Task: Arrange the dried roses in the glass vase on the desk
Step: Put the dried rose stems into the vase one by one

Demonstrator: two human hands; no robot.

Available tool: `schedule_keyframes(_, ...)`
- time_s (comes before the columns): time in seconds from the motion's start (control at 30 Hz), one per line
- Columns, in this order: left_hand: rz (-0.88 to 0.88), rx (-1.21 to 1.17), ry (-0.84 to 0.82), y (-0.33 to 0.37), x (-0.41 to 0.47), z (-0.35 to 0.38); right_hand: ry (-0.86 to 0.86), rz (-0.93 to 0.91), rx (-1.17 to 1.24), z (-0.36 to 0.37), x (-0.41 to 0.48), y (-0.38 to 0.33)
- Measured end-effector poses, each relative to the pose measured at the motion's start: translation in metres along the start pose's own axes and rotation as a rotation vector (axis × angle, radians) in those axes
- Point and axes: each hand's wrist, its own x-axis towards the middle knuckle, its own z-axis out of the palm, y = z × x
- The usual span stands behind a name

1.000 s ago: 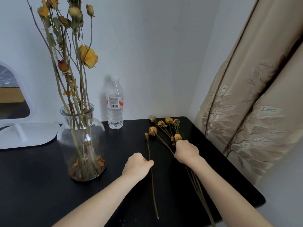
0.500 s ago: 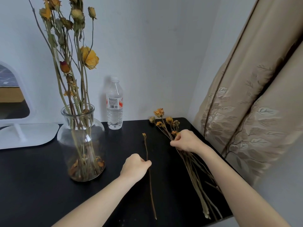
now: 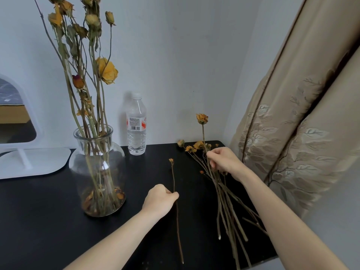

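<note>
1. The glass vase (image 3: 118, 164) stands upright on the left half of the black desk (image 3: 39, 211). Several tall dried roses (image 3: 106, 70) already stand in it, with their blooms well above the rim. Loose petals lie at the bottom of the glass.
2. The left hand (image 3: 158, 199) is to the right of the vase and apart from it. Its fingers are curled, and thumb and forefinger pinch a thin single stem (image 3: 173, 176) about midway along. The small bud points toward the wall and the cut end toward the near edge. We cannot tell whether this stem is lifted or lies on the desk.
3. The right hand (image 3: 224, 164) is at the right side of the desk, its fingers curled round the upper part of the loose bundle (image 3: 228, 211). One raised rose (image 3: 202, 118) stands upright out of the grip, its bloom clear above the others. We cannot tell whether the fingers hold that stem alone or several.
4. The rest of the bundle lies fanned on the desk, blooms toward the wall and cut ends toward the near edge.
5. We judge the task partly done. The vase holds a first batch, while the single stem and the whole bundle are outside it and well apart from it.
6. A water bottle (image 3: 136, 125) stands near the vase by the wall, a white mirror (image 3: 35, 162) stands at far left and a curtain (image 3: 292, 133) hangs at right.
</note>
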Motion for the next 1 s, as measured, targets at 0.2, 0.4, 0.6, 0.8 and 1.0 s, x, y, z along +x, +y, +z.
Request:
schedule_keyframes(0.2,-0.001,-0.005,-0.009,-0.003,0.001,-0.001,-0.003,0.058,0.117,0.005,-0.001,0.007)
schedule_keyframes(0.4,0.007,0.003,-0.003,-0.006,0.003,0.000,-0.030,0.066,0.105,0.008,-0.004,0.010)
schedule_keyframes(0.6,0.040,-0.033,0.005,-0.002,0.001,-0.002,-0.049,0.026,0.168,0.009,-0.010,0.004)
schedule_keyframes(0.8,0.163,-0.106,0.025,0.021,-0.013,-0.026,-0.048,-0.072,0.231,0.006,-0.016,-0.028)
schedule_keyframes(1.0,0.396,-0.050,0.108,0.031,-0.048,-0.071,0.016,-0.235,0.366,-0.004,-0.032,-0.084)
